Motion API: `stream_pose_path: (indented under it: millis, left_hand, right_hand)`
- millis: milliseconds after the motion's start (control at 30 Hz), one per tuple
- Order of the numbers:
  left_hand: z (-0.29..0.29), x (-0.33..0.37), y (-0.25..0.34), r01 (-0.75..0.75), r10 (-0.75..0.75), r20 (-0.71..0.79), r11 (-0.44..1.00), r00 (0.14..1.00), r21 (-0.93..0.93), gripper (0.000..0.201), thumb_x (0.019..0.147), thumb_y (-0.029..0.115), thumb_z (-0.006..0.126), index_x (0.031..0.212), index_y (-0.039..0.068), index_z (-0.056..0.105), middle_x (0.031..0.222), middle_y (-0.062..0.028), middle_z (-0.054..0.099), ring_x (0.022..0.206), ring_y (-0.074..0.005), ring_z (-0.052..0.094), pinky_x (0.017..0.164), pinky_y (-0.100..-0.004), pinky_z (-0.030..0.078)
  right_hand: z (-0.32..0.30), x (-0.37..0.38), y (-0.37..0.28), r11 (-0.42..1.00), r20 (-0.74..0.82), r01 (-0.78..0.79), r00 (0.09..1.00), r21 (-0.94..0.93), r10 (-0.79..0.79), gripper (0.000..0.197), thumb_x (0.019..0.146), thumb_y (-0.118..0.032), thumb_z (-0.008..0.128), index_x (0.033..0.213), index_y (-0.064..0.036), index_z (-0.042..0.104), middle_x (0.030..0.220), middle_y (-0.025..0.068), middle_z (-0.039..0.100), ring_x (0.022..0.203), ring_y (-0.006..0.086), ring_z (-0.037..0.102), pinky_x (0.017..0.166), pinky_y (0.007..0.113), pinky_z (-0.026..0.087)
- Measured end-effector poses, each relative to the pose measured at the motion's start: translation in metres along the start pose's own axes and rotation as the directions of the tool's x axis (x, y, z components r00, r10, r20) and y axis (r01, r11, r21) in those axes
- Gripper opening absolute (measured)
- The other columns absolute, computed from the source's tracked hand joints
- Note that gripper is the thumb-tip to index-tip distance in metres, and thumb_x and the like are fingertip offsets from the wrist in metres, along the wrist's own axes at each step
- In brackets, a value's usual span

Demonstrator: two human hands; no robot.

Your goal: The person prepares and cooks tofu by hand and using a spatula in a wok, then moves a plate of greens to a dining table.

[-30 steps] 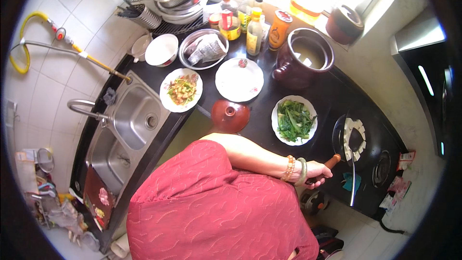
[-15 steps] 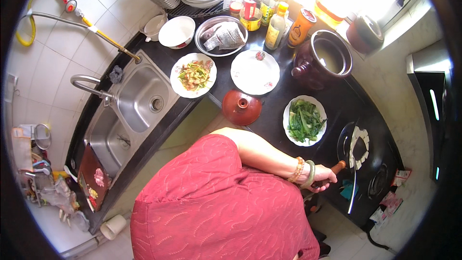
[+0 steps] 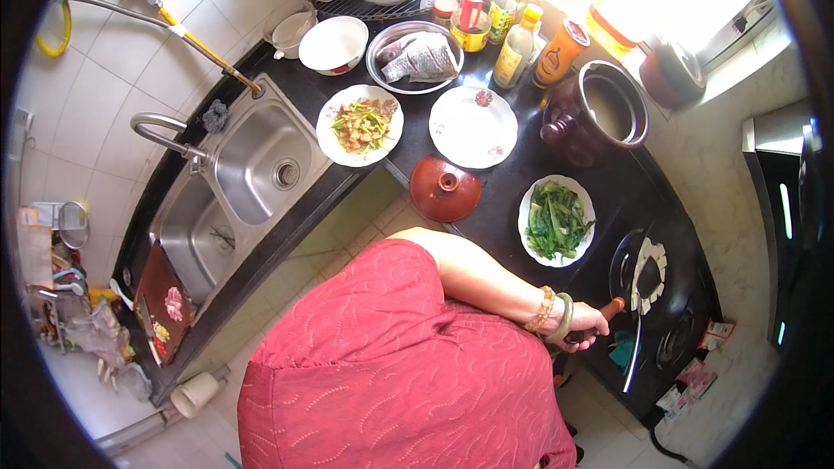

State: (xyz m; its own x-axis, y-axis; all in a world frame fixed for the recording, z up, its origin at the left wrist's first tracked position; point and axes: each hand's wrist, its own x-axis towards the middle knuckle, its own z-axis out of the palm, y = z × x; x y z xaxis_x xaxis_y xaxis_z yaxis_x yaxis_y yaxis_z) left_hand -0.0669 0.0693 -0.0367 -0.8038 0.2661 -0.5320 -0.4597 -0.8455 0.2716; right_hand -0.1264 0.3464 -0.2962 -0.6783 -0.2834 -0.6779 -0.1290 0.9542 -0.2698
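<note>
My left hand [image 3: 588, 327] is closed round the handle of a pan [image 3: 618, 269] on the stove at the right, with the handle's wooden end [image 3: 616, 305] showing past my fingers. Two bracelets [image 3: 553, 312] ring that wrist. Beyond the handle, pale flat pieces [image 3: 644, 300] lie in a ring about a dark centre. A bright curved metal edge [image 3: 633, 356] runs toward me from there. A plate of green leafy vegetables [image 3: 557, 221] stands just left of the pan. My right hand is out of view, below my red clothing.
A brown pot [image 3: 594, 113], its lid [image 3: 445, 190], a white plate [image 3: 473, 124], a cooked dish [image 3: 360, 125] and a bowl of fish [image 3: 417, 59] fill the black counter. Bottles [image 3: 519, 48] stand behind. Left are a double sink [image 3: 264, 169] and a chopping board [image 3: 167, 304]. A second burner [image 3: 674, 343] lies rightward.
The view has shifted slightly, so the counter things sit a little further right. My left hand keeps its grip on the pan handle, almost unmoved.
</note>
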Motion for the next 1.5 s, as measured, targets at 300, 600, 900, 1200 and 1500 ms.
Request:
stream_pose_path:
  millis: [300, 600, 900, 1200, 1500]
  left_hand:
    - [-0.0003, 0.0003, -0.002, -0.005, 0.005, 0.01, 1.0, 1.0, -0.014, 0.023, 0.09, 0.025, 0.063, 0.077, 0.009, 0.052, 0.062, -0.0006, 0.055, 0.049, -0.0111, 0.053, 0.04, -0.0266, 0.041]
    - [0.0003, 0.0005, -0.0017, -0.007, 0.007, -0.006, 1.0, 1.0, -0.014, 0.023, 0.09, 0.024, 0.062, 0.076, 0.009, 0.052, 0.061, -0.0013, 0.055, 0.047, -0.0109, 0.054, 0.037, -0.0264, 0.041]
    - [-0.0013, 0.0037, -0.0032, -0.014, 0.014, 0.011, 1.0, 1.0, -0.018, 0.02, 0.09, 0.023, 0.062, 0.08, 0.009, 0.052, 0.061, -0.0012, 0.055, 0.047, -0.0105, 0.053, 0.039, -0.027, 0.042]
    - [0.0011, 0.0029, -0.0003, -0.007, 0.006, -0.031, 1.0, 1.0, -0.009, 0.023, 0.09, 0.024, 0.062, 0.078, 0.008, 0.051, 0.06, -0.0024, 0.054, 0.046, -0.0109, 0.05, 0.038, -0.0256, 0.041]
    - [0.002, -0.0017, 0.0009, 0.019, -0.018, -0.025, 1.0, 1.0, 0.019, 0.028, 0.091, 0.027, 0.061, 0.073, 0.008, 0.051, 0.056, -0.003, 0.054, 0.043, -0.0113, 0.049, 0.038, -0.0257, 0.041]
  right_hand:
    - [-0.0043, 0.0018, -0.0039, 1.0, 0.006, 0.008, 1.0, -0.018, -0.008, 0.039, 0.089, -0.041, 0.055, 0.088, -0.0046, 0.07, 0.087, 0.0155, 0.07, 0.083, 0.0262, 0.069, 0.074, 0.038, 0.052]
    - [-0.0071, 0.0049, -0.0074, 1.0, 0.009, 0.015, 1.0, -0.021, -0.015, 0.039, 0.089, -0.041, 0.055, 0.089, -0.0048, 0.07, 0.088, 0.0156, 0.07, 0.084, 0.0264, 0.069, 0.074, 0.038, 0.052]
    - [-0.0054, 0.005, -0.0077, 1.0, 0.019, 0.019, 1.0, -0.024, -0.019, 0.039, 0.089, -0.041, 0.055, 0.089, -0.005, 0.07, 0.088, 0.0157, 0.07, 0.085, 0.0265, 0.069, 0.074, 0.038, 0.052]
    - [-0.0058, 0.0037, -0.0073, 1.0, 0.015, 0.012, 1.0, -0.022, -0.011, 0.039, 0.089, -0.041, 0.055, 0.089, -0.0052, 0.07, 0.089, 0.0159, 0.07, 0.085, 0.0267, 0.069, 0.075, 0.038, 0.052]
    - [-0.0034, 0.0025, -0.0037, 1.0, 0.009, 0.011, 1.0, -0.012, -0.011, 0.039, 0.089, -0.042, 0.056, 0.089, -0.0053, 0.07, 0.089, 0.016, 0.07, 0.086, 0.0268, 0.069, 0.075, 0.038, 0.052]
